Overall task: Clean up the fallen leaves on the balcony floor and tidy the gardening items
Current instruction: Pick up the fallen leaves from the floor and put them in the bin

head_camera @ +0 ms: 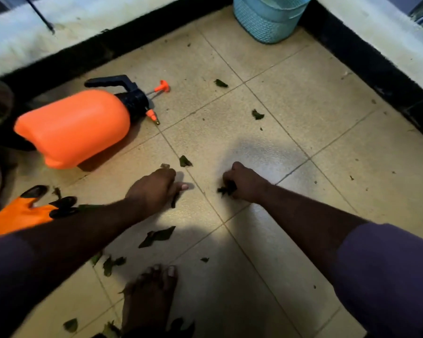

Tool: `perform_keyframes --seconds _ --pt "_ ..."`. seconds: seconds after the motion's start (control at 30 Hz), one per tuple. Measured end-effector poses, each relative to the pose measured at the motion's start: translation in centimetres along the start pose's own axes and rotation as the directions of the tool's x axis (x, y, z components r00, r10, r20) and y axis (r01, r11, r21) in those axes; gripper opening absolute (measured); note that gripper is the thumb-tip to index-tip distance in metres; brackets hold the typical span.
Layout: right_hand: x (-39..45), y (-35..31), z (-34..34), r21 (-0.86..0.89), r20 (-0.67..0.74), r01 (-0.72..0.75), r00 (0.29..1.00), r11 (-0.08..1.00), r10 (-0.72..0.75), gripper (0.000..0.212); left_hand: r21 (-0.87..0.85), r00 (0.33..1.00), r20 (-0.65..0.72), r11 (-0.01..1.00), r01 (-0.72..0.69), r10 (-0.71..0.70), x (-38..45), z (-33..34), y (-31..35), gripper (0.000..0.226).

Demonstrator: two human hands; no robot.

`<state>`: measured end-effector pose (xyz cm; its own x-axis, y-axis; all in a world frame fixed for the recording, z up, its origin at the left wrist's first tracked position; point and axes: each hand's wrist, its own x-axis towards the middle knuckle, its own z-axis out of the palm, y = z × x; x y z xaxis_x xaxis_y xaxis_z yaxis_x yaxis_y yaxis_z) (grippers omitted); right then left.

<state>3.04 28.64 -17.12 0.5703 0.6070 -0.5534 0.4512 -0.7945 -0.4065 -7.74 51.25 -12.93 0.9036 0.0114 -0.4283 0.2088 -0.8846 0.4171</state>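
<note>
Right hand [246, 182] clutches leaves [226, 189], left hand [154, 189] pinches a leaf [174, 200], open tile floor [291, 113] ahead to the black kerb [366, 69].

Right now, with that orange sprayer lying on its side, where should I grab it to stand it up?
Take the black handle at the top of the orange sprayer. It arches clear of the tank, on the side towards the wall, so fingers can probably hook under it from above. The tank itself looks too broad to grip.
</note>
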Motion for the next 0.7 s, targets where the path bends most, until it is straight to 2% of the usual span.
perform_keyframes --seconds 0.1,0.17,0.23,0.37,0.43,0.6,0.67,0.7 --pt "0.2 -0.1 0.7 0.044 -0.073 0.008 0.997 0.999 -0.005 0.019 -0.181 0.958 -0.222 0.973 0.145 -0.184 1.4 2.6 -2.3 0.042" --pt "0.6 -0.2 0.8 0.141 -0.133 -0.027 0.990 0.990 0.046 0.016 -0.256 0.924 -0.288 0.950 0.178 -0.251 2.2 3.9 -3.7 0.053" --pt "1.1 -0.3 0.6 0.251 -0.208 -0.045 0.973 0.967 0.099 0.017 -0.214 0.915 -0.315 0.958 0.190 -0.252 3.0 4.2 -4.4 0.060" --pt "2.1 -0.5 -0.5 0.467 -0.294 -0.052 0.932 0.882 0.211 0.018 0.015 0.946 -0.293 0.988 0.152 -0.141 5.2 3.6 -3.8 0.071" --pt "2.7 -0.3 -1.5 0.517 -0.315 -0.049 0.917 0.855 0.243 0.019 0.099 0.956 -0.284 0.989 0.107 -0.075 6.8 3.8 -3.0 0.070" --pt "3.7 0.5 -5.9 0.566 -0.297 -0.127 0.890 0.815 0.346 0.022 0.269 0.975 -0.193 0.962 -0.053 0.108 10.6 3.7 -2.2 0.040" --pt "3.5 0.7 -8.0 0.576 -0.277 -0.185 0.872 0.796 0.404 0.020 0.253 0.970 -0.187 0.962 -0.102 0.153 10.9 3.2 -2.8 0.036" --pt "3.4 0.9 -9.2 0.576 -0.275 -0.211 0.860 0.790 0.430 0.019 0.179 0.963 -0.212 0.976 -0.127 0.164 11.2 3.0 -3.3 0.036"
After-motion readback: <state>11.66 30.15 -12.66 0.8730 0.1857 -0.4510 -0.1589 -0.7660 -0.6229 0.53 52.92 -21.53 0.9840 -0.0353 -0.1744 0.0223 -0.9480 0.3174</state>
